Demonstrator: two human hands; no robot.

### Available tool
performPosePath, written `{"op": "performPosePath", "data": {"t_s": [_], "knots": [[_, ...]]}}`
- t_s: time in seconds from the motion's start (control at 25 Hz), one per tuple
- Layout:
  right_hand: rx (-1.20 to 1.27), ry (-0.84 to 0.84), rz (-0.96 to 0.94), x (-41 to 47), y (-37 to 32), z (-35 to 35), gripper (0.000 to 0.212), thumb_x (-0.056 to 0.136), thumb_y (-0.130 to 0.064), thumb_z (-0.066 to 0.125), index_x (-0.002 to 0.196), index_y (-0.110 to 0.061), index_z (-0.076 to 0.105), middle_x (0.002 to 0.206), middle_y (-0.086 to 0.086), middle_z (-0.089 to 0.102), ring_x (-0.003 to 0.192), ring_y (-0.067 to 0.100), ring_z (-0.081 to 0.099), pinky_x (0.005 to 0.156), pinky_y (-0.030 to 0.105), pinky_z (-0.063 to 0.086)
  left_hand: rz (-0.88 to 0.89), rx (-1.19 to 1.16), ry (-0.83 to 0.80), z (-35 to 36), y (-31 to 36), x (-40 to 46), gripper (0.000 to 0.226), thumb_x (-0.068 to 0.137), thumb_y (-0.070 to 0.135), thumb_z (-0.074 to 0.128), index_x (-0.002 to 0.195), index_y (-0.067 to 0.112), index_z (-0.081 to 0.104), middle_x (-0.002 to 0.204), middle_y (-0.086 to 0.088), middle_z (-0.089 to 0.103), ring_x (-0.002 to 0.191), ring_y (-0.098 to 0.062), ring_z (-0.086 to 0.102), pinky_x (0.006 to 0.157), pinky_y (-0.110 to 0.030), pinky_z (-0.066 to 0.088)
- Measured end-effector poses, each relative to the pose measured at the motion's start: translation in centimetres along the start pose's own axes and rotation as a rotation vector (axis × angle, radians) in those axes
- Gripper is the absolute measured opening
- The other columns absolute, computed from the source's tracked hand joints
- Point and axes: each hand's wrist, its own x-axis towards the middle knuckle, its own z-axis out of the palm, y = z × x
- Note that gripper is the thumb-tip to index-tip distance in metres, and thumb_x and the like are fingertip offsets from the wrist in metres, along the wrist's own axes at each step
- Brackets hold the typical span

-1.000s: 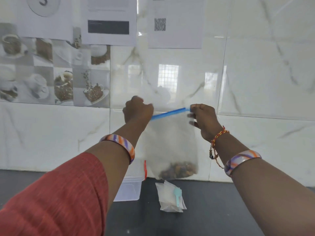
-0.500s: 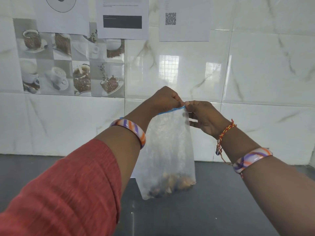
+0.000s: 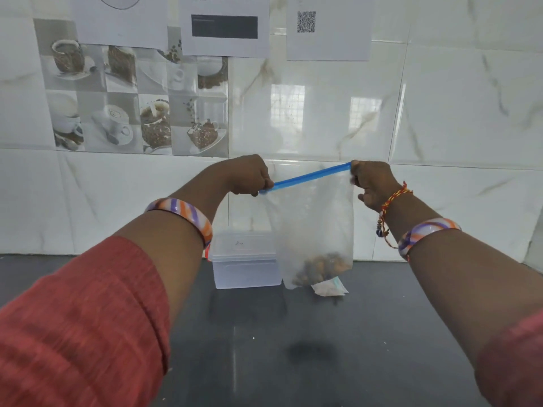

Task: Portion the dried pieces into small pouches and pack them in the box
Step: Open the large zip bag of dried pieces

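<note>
Box label (image 3: pixel 240 244): perhaps "20"

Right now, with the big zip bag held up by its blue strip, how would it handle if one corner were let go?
The zip bag looks thin and floppy, so it would probably fold and swing from the remaining hand. The dried pieces sit bunched at the bottom, so the weight likely stays low. The blue strip seems the only stiffer part. The left hand and right hand pinch its ends.

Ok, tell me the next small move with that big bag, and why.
Probably part the blue zip strip: the left hand and right hand pinch its ends, the bag hangs above the counter, and the dried pieces sit at its bottom.
</note>
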Motion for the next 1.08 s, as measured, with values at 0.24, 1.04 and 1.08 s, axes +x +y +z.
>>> {"op": "performPosePath", "data": {"t_s": [0.24,1.04,1.08], "knots": [[0.138,-0.126,0.107,-1.1,0.2,2.7,0.019,0.094,-0.015,0.048,0.077,-0.02,0.055,0.075,-0.003,0.052,0.068,0.007,0.055,0.061,0.025,0.041,-0.061,-0.378,-0.169,-0.4,0.4,-1.8,0.031,0.095,0.029,0.05,0.11,0.004,0.061,0.088,-0.002,0.065,0.079,-0.015,0.062,0.078,-0.03,0.051],[-0.215,-0.351,0.329,-4.3,4.0,8.8,0.028,0.091,0.002,0.051,0.118,0.005,0.055,0.075,0.009,0.065,0.065,0.015,0.062,0.057,0.028,0.056,-0.539,-0.799,0.002,6.1,-3.8,-2.3,0.019,0.087,-0.005,0.053,0.105,-0.003,0.048,0.096,-0.015,0.051,0.083,-0.022,0.056,0.084,-0.036,0.051],[-0.228,-0.375,0.303,-4.5,3.9,8.8,0.026,0.091,0.001,0.051,0.116,0.003,0.058,0.072,0.006,0.065,0.063,0.013,0.063,0.06,0.028,0.056,-0.47,-0.678,0.058,5.9,-4.2,-2.0,0.043,0.083,-0.009,0.056,0.123,0.0,0.041,0.108,-0.017,0.048,0.091,-0.025,0.053,0.083,-0.037,0.051]]}}
